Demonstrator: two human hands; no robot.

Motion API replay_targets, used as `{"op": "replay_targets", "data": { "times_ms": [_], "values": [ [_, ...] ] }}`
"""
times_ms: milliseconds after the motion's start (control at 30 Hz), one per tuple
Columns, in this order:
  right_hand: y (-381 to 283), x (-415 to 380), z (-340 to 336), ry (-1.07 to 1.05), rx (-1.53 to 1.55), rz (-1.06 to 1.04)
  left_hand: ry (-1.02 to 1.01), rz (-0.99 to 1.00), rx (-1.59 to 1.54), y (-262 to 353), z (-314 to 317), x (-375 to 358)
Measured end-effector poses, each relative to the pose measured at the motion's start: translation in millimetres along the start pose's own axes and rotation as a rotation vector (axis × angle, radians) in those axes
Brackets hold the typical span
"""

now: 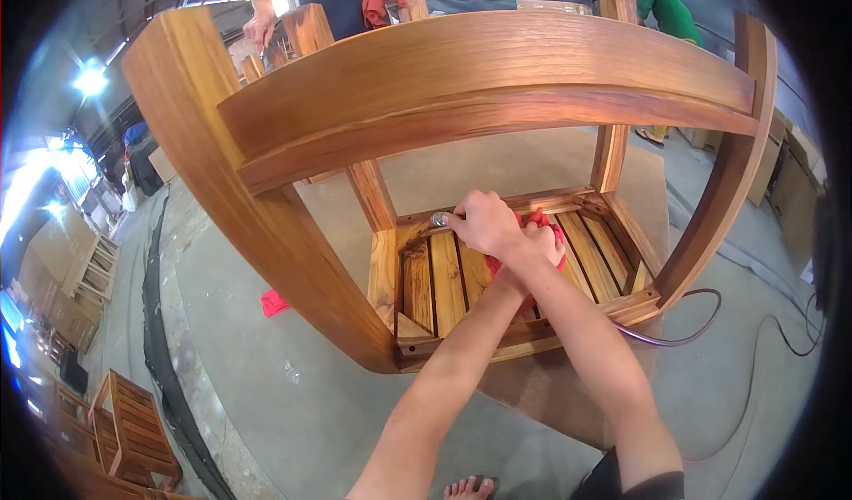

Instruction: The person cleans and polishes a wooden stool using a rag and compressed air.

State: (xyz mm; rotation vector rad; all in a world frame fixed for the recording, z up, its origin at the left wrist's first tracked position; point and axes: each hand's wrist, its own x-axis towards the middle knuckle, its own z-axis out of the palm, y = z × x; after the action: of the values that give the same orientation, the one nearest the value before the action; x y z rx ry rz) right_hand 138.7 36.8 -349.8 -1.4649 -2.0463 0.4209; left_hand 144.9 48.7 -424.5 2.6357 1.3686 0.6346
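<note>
our crossed arms likely let us reach inside the wooden chair (497, 56) on the brown sheet (550, 393), right hand (486, 222) fingers curled round a metal-collared tool (439, 220), left hand (543, 241) fingers bunching red cloth (539, 217) over slats (450, 278).

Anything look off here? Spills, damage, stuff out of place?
Two small things on the floor, left of the wooden frame: a stray red cloth, possibly dropped, and a whitish mark that might be a spill or old stain. No obvious breakage; finer damage can't be judged.
</note>
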Motion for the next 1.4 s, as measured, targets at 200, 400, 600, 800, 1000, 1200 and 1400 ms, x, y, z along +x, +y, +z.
{"op": "replay_targets", "data": {
  "times_ms": [200,400,600,800,1000,1200,1400],
  "values": [
    [12.7,7.5,16.1,-0.043,0.043,-0.026,0.052,-0.018,0.001,-8.2,13.7,0.5],
    [9.0,4.5,17.2,-0.086,0.059,-0.045,0.086,-0.059,-0.055,-9.4,22.2,0.7],
    [6.1,4.5,17.1,-0.094,0.077,-0.044,0.185,0.052,-0.044,-29.1,49.7,15.0],
    [7.9,4.1,17.8,-0.100,0.064,-0.057,0.136,-0.023,-0.054,-14.0,24.5,0.0],
    [8.9,4.4,17.9,-0.116,0.073,-0.055,0.143,-0.057,-0.063,-8.4,12.5,-7.6],
    [11.3,5.4,21.5,-0.119,0.070,-0.086,0.075,-0.107,-0.046,1.7,-1.8,-9.7],
    [12.1,3.1,20.5,-0.157,0.157,-0.156,0.016,-0.151,-0.030,2.5,-1.5,-6.6]
  ]
}}
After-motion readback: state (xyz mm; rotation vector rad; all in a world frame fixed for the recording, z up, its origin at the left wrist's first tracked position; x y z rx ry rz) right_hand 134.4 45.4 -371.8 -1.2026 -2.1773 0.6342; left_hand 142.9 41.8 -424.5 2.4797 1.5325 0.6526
